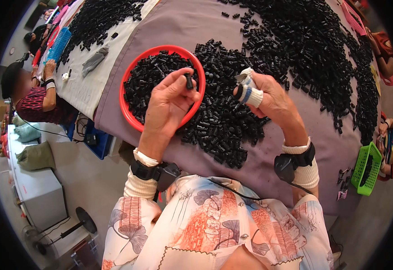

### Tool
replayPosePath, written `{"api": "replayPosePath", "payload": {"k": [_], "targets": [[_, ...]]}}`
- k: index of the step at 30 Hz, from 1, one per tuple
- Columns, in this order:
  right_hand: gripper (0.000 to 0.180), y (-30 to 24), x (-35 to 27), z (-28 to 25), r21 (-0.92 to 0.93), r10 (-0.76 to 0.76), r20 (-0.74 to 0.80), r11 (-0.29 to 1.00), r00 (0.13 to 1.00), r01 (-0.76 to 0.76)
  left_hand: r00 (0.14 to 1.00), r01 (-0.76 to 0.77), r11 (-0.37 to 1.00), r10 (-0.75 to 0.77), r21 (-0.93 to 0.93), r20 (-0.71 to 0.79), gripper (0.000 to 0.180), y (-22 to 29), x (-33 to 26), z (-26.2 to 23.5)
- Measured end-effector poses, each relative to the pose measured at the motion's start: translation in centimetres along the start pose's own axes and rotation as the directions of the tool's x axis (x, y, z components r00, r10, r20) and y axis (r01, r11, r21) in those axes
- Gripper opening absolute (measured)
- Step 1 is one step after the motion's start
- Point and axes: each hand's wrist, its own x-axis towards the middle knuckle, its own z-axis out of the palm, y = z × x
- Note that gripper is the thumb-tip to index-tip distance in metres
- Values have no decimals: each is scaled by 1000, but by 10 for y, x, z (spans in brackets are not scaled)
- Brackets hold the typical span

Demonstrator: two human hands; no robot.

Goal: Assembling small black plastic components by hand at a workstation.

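My left hand (167, 101) is raised above the rim of a round red basin (125, 101). Its thumb and fingers pinch a small black plastic cylinder (188, 81), held upright. Inside the basin lie many more such black pieces (144, 74). To the right, my right hand (273, 94) hovers over a loose heap of the same pieces (225, 114). White cloth with a blue stripe (252, 96) wraps its fingers, which are curled together. A dark spot shows at their tips, but whether they hold a piece cannot be made out.
A mauve cloth (160, 31) covers the table, with a large spread of black pieces (304, 49) across its far right. A green basket (366, 168) stands at the right edge. Other people work at the left and right. A grey cloth (95, 61) lies on the neighbouring pale table.
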Motion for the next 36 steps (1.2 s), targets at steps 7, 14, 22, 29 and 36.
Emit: {"api": "replayPosePath", "payload": {"k": [7,14,22,29,36], "targets": [[34,-15,6,12,-19,7,92,1000,996,-6,990,115,986,-103,-119,98,25,-17,0,21],[39,-16,9,17,-70,-27,100,997,995,34,992,122,988,-119,-99,37,24,-20,0,32],[40,-3,11,20,-169,-110,140,977,984,133,997,74,997,-73,30,-40,20,-22,2,32],[18,-2,6,2,-87,-75,13,993,997,76,915,-100,702,344,705,-212,19,6,-1,-14],[24,2,-4,-23,36,54,-90,998,995,-51,877,-112,269,480,957,-32,20,4,-9,-23]]}}
